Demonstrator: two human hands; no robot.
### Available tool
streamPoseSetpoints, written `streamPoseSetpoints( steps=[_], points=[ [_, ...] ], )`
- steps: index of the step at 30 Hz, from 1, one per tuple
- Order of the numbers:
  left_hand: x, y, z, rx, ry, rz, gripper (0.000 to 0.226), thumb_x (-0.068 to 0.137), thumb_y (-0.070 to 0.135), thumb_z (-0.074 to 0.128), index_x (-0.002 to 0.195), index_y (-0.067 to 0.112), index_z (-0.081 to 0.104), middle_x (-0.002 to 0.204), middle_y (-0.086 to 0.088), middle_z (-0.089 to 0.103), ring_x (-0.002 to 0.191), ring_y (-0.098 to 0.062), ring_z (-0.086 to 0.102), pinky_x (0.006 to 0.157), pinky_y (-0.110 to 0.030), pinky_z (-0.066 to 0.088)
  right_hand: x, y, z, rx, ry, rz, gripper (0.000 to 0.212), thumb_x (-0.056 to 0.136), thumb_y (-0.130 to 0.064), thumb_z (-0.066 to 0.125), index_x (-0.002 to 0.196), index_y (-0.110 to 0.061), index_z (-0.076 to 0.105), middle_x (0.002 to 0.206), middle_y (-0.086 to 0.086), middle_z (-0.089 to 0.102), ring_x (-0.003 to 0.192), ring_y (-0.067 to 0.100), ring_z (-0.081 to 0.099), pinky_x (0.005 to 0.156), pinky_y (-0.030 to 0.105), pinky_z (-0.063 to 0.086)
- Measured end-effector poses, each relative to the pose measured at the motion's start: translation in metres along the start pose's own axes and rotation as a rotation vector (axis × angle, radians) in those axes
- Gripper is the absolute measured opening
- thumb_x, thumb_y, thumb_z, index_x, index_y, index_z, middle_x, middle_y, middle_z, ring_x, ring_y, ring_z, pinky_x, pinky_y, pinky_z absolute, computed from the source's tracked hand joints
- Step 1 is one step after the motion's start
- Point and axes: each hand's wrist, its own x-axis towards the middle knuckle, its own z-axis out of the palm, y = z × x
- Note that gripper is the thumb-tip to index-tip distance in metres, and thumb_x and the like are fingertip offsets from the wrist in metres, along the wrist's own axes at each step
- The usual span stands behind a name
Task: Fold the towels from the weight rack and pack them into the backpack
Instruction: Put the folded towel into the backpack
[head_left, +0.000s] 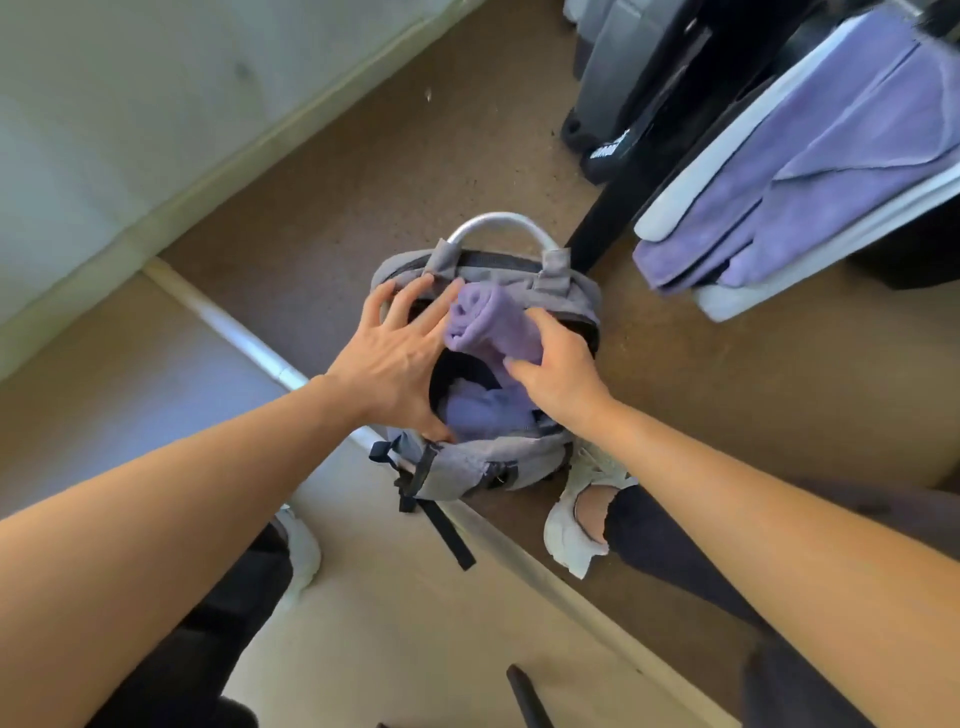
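Note:
A grey backpack (467, 467) stands open on the floor below me, its silver handle (501, 223) at the far side. My right hand (558, 371) is shut on a rolled purple towel (485, 322) held over the opening. My left hand (397, 353) spreads its fingers across the bag's left rim, thumb hooked inside, holding the mouth wide. Another purple towel (483, 410) lies inside the bag. More purple towels (831, 171) hang on the weight rack at the upper right.
The rack's black post (623, 208) stands just right of the backpack. A white wall and skirting (156, 156) run along the left. My white shoes (576, 530) flank the bag. A pale strip (249, 343) divides brown carpet from lighter flooring.

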Motion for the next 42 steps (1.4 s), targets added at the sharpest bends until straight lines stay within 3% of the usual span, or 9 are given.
streamPoseSetpoints(
  steps=[4,11,16,20,25,29,32,36,42],
  points=[
    [0.001,0.003,0.01,0.052,0.0,-0.034,0.156,0.045,0.101,0.054,0.164,0.009,0.014,0.172,-0.011,0.017,0.156,-0.042,0.015,0.123,-0.059,0.008,-0.002,0.045,0.027,-0.351,-0.158,0.057,0.017,0.088,-0.017,0.063,0.101,-0.016,0.051,0.104,0.009,0.065,0.097,0.036,0.064,0.079,0.046,0.053],
    [-0.001,0.011,0.016,0.08,-0.041,-0.009,0.155,0.04,0.102,0.049,0.165,0.025,0.001,0.173,-0.017,-0.004,0.155,-0.047,0.001,0.122,-0.063,0.001,0.011,0.069,0.048,-0.573,-0.536,0.066,0.028,0.084,-0.027,0.063,0.111,-0.032,0.057,0.112,0.007,0.068,0.099,0.033,0.066,0.084,0.044,0.055],
    [-0.007,0.014,0.018,0.071,-0.05,-0.023,0.158,0.036,0.102,0.051,0.165,0.024,0.004,0.173,-0.018,-0.005,0.155,-0.046,0.0,0.122,-0.062,-0.002,0.019,0.077,0.081,-0.607,-0.883,0.065,0.016,0.09,-0.025,0.062,0.104,-0.017,0.066,0.098,0.004,0.066,0.09,0.026,0.063,0.079,0.033,0.05],
    [-0.013,0.015,0.02,0.067,-0.05,-0.015,0.155,0.041,0.102,0.055,0.166,0.024,0.006,0.173,-0.017,-0.004,0.155,-0.046,0.001,0.121,-0.061,-0.004,0.029,0.097,0.097,-0.549,-0.863,0.16,0.035,0.095,-0.019,0.063,0.129,-0.014,0.063,0.124,0.008,0.064,0.117,0.029,0.06,0.094,0.033,0.045],
    [-0.022,0.019,0.018,0.076,-0.068,-0.011,0.15,0.042,0.101,0.051,0.166,0.025,0.011,0.173,-0.018,-0.001,0.155,-0.047,0.005,0.122,-0.063,0.001,0.044,0.129,0.096,-0.685,-0.605,0.149,0.051,0.097,-0.022,0.057,0.147,-0.023,0.045,0.152,0.01,0.046,0.135,0.03,0.049,0.11,0.032,0.039],
    [-0.02,0.023,0.016,0.07,-0.081,-0.022,0.153,0.039,0.102,0.052,0.165,0.024,0.014,0.173,-0.018,0.0,0.154,-0.048,0.004,0.122,-0.064,0.003,0.034,0.132,0.098,-0.759,-0.594,0.09,0.056,0.097,-0.031,0.059,0.148,-0.019,0.041,0.15,0.014,0.046,0.135,0.034,0.048,0.109,0.037,0.039],
    [-0.019,0.024,0.016,0.067,-0.089,-0.028,0.154,0.039,0.102,0.055,0.165,0.024,0.011,0.172,-0.018,-0.003,0.155,-0.047,0.001,0.122,-0.065,0.002,0.029,0.129,0.097,-0.776,-0.549,-0.117,0.062,0.082,-0.033,0.07,0.136,-0.016,0.045,0.141,0.013,0.053,0.128,0.033,0.052,0.105,0.041,0.044],
    [-0.018,0.023,0.016,0.064,-0.083,-0.025,0.153,0.04,0.102,0.054,0.165,0.025,0.012,0.172,-0.018,-0.002,0.155,-0.047,0.003,0.122,-0.064,0.001,0.027,0.118,0.098,-0.668,-0.685,-0.337,0.064,0.079,-0.014,0.068,0.134,-0.024,0.039,0.139,0.01,0.044,0.121,0.033,0.051,0.094,0.042,0.049],
    [-0.019,0.018,0.017,0.069,-0.072,-0.006,0.149,0.04,0.102,0.051,0.165,0.029,0.013,0.172,-0.02,-0.002,0.154,-0.047,0.003,0.121,-0.063,-0.001,0.03,0.128,0.114,-0.887,-0.901,-0.207,0.048,0.103,-0.02,0.053,0.15,-0.024,0.043,0.155,0.006,0.035,0.136,0.03,0.043,0.102,0.032,0.038]
  ],
)
